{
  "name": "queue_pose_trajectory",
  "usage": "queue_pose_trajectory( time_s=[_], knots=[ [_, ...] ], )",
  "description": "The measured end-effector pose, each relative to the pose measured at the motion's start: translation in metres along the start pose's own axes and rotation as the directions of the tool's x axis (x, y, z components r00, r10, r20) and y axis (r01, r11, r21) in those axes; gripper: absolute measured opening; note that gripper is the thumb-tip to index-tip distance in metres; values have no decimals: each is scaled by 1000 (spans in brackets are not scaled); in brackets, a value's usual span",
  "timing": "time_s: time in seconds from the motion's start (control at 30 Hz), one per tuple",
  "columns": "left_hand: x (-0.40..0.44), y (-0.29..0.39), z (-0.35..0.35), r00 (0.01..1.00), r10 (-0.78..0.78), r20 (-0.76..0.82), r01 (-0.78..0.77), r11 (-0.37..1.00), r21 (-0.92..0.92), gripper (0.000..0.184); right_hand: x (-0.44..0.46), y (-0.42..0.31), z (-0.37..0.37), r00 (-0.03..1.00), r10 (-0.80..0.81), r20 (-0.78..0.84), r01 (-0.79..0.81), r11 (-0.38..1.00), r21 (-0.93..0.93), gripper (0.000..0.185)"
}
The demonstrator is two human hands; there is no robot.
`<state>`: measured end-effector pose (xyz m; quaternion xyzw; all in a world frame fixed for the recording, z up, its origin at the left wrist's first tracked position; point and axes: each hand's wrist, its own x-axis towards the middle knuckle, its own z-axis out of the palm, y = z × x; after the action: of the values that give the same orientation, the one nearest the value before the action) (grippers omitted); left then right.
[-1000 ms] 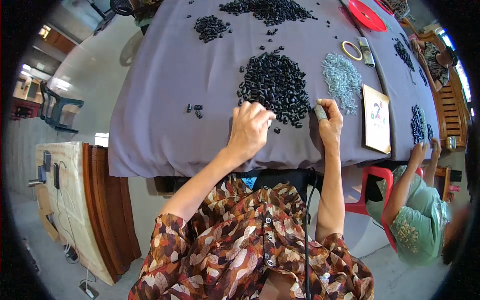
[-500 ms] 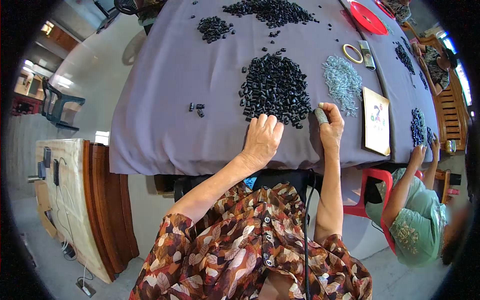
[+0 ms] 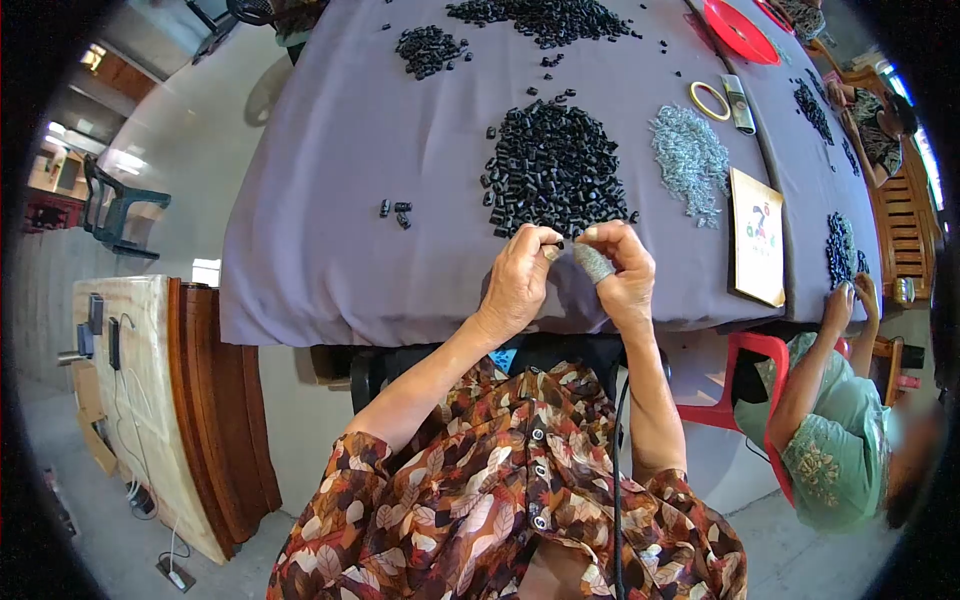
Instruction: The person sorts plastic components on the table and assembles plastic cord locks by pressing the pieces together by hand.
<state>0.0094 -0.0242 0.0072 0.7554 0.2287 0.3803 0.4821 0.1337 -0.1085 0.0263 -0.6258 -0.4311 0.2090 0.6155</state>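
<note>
Quietly, the left hand (image 3: 515, 275) is pinching one small black piece (image 3: 559, 245) between thumb and forefinger, with its other fingers curling in. The right hand (image 3: 628, 272), wearing a grey cover (image 3: 592, 262) on one digit, is facing it with its tips bent close together; from where I'm standing, I cannot tell whether anything is sitting between them. The two hands are meeting near the table's front edge, and the held piece is hanging just at the near side of the black pile (image 3: 555, 165). It is showing too small for me to say which way its long axis is running.

Off to the left, three loose pieces (image 3: 403, 207) are lying on the table (image 3: 330, 150): one is pointing away from the person, one is lying crosswise, one is slanting. Two more black piles are resting farther back, their pieces too many to count. One clear pile (image 3: 690, 160) is spreading beyond the right hand. Around it, one tape roll (image 3: 709, 101), one packet (image 3: 738, 104) and one booklet (image 3: 757, 237) are lying, the booklet's long side running roughly front to back. One red tray (image 3: 740, 30) is sitting at the far right.
</note>
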Motion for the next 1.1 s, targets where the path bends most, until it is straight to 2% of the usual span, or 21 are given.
queue_pose_trajectory(
  time_s=[0.2,0.4,0.43,0.5,0.6,0.77,0.87,0.97,1.07,1.1],
  knots=[
    [0,2,0,1000,-16,13,17,998,-60,8,-2,3,5,1000,-22,-2,22,1000,-13,20],
    [0,-1,0,998,-52,45,58,989,-135,7,0,-6,2,997,-19,69,27,993,-119,20],
    [-1,-3,0,998,-50,50,57,986,-155,6,0,-6,1,996,34,80,-27,995,-95,21],
    [-1,-6,-1,984,-123,129,153,954,-257,7,0,-5,-2,985,136,107,-132,990,-50,22],
    [-1,-2,-7,941,-213,263,301,881,-365,8,4,6,-10,928,274,251,-333,914,234,22],
    [3,-2,-14,893,-251,372,409,798,-443,10,4,2,-10,859,410,307,-484,846,223,17],
    [5,0,-16,887,-267,376,421,800,-427,10,3,-1,-8,881,394,262,-441,885,151,16],
    [5,-4,-17,881,-279,381,442,770,-460,11,1,-2,0,928,289,236,-341,914,222,14],
    [6,-9,-25,864,-298,406,479,736,-479,11,2,-4,3,929,287,235,-309,949,60,17],
    [7,-8,-29,865,-303,399,482,722,-497,11,2,-7,4,931,272,243,-293,954,56,17]
  ],
)
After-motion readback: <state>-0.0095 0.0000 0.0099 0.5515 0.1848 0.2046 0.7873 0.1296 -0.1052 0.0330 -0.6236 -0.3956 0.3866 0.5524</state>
